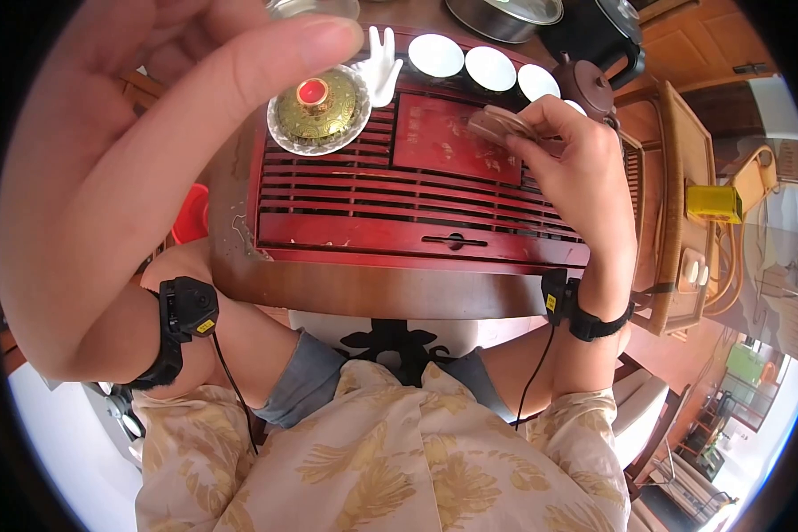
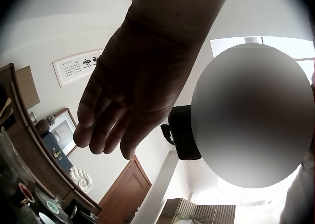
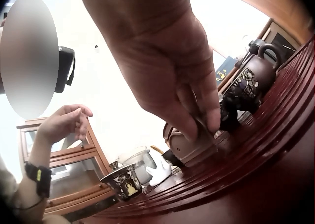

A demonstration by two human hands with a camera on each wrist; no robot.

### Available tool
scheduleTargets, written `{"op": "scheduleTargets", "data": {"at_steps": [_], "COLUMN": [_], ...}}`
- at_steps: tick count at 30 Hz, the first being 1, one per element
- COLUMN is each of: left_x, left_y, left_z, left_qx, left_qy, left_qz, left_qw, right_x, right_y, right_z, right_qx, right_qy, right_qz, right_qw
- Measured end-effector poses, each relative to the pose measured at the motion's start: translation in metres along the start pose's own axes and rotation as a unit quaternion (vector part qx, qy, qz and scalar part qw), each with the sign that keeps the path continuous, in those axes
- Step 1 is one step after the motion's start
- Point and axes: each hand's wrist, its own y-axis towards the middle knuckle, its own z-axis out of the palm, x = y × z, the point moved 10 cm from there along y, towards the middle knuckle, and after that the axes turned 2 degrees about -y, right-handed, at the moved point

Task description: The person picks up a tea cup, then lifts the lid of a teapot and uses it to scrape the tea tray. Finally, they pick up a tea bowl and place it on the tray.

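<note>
My right hand [image 1: 585,164] pinches a flat, brownish piece with rounded edges [image 1: 496,122] between thumb and fingers, over the inset panel of the red slatted tea tray [image 1: 355,230]. Seen from the right wrist, the brownish piece [image 3: 192,152] looks thick and blocky, low over the slats; what it is I cannot tell. Raised high on the left, my left hand [image 1: 142,168] holds nothing, its fingers loosely bent in the left wrist view. Beyond its thumb in the head view stands a lidded gaiwan [image 1: 315,111] with a gold-patterned lid and red knob.
A white hand-shaped ornament [image 1: 381,71] stands beside the gaiwan. Several white-lined cups [image 1: 436,57] line the tray's far side, with a dark clay teapot [image 1: 587,84] at their right end. Behind are a black kettle [image 1: 594,40] and a round metal vessel [image 1: 505,18].
</note>
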Motion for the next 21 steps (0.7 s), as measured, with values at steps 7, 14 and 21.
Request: {"op": "scheduleTargets", "data": {"at_steps": [7, 14, 21], "left_x": [-0.004, 0.001, -0.002], "left_y": [-0.001, 0.002, 0.005], "left_z": [0.001, 0.002, 0.007], "left_qx": [0.004, 0.006, 0.028], "left_qy": [0.042, 0.022, 0.027], "left_qz": [0.06, 0.019, -0.015], "left_qw": [0.997, 1.0, 0.999], "right_x": [0.005, 0.004, 0.048], "right_y": [0.0, -0.003, -0.007], "right_z": [0.0, 0.008, 0.039], "right_qx": [0.003, 0.011, -0.012], "right_qy": [-0.013, -0.001, 0.011], "right_qz": [-0.018, 0.009, -0.092], "right_qw": [1.0, 1.0, 0.996]}}
